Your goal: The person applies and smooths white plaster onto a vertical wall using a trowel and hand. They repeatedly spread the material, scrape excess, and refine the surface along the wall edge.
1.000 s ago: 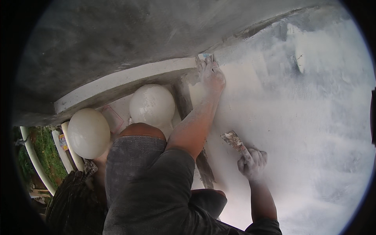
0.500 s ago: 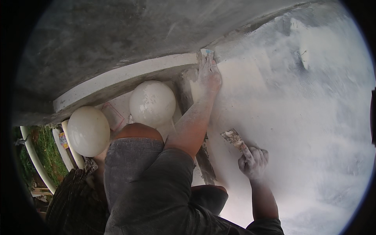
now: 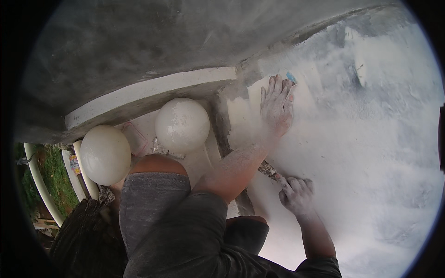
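My left hand (image 3: 276, 106), dusted white, is stretched over the white-coated wall (image 3: 352, 153). At its fingertips sits a small thin blue-and-white piece (image 3: 291, 78), pinched against the surface; its kind is unclear and the fingers hide most of it. Lower down, my right hand (image 3: 297, 194) is closed around the handle of a putty knife (image 3: 269, 171), whose blade is spattered with dried white and dark material. My left forearm covers the tip of that blade. Both hands are coated in pale powder.
Two round white globes (image 3: 182, 125) (image 3: 105, 154) stand left of my arm. A pale ledge (image 3: 153, 90) meets the wall below a dark grey concrete surface (image 3: 139, 37). A dark, rough-edged strip (image 3: 219, 121) borders the white wall. Grass and curved white rails (image 3: 42, 185) show at far left.
My left hand has moved right and slightly down from the ledge corner onto the white wall, carrying the thin piece. My right hand and putty knife have shifted slightly left, the blade now partly behind my forearm.
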{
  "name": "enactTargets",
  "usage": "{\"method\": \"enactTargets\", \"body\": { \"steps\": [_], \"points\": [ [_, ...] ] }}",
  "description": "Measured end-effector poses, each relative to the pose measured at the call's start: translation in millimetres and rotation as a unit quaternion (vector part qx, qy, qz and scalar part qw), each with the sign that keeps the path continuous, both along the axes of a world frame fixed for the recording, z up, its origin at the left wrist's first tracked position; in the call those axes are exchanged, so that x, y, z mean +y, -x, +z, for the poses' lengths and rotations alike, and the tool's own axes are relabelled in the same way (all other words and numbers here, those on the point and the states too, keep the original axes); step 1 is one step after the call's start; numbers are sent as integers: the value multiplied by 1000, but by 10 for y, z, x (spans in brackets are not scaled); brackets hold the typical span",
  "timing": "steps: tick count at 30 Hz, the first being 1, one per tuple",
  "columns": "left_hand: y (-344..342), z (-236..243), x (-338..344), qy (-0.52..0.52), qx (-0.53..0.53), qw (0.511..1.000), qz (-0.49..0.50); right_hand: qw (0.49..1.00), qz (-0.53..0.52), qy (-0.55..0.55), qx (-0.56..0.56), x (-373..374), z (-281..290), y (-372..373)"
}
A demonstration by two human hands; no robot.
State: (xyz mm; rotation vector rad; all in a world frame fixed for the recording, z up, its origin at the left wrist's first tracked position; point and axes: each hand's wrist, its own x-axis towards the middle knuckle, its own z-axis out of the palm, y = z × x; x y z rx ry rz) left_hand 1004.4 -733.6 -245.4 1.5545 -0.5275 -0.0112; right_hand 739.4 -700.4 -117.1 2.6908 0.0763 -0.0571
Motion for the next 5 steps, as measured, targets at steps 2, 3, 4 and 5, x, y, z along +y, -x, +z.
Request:
{"method": "enactTargets", "body": {
  "steps": [2, 3, 4, 5],
  "points": [
    [-71, -99, -40, 64, 141, 987, 34, 999, 5, 13, 44, -38, 32, 6],
    [-127, -164, -62, 97, 194, 975, 52, 997, 0, 23, 74, -24, 42, 33],
    [-189, -236, -87, 24, 196, 980, 35, 996, 5, 32, 78, -11, 57, 42],
    [-264, -314, -117, -45, 186, 981, 15, 995, 10, 49, 87, 2, 53, 25]
  ]
}}
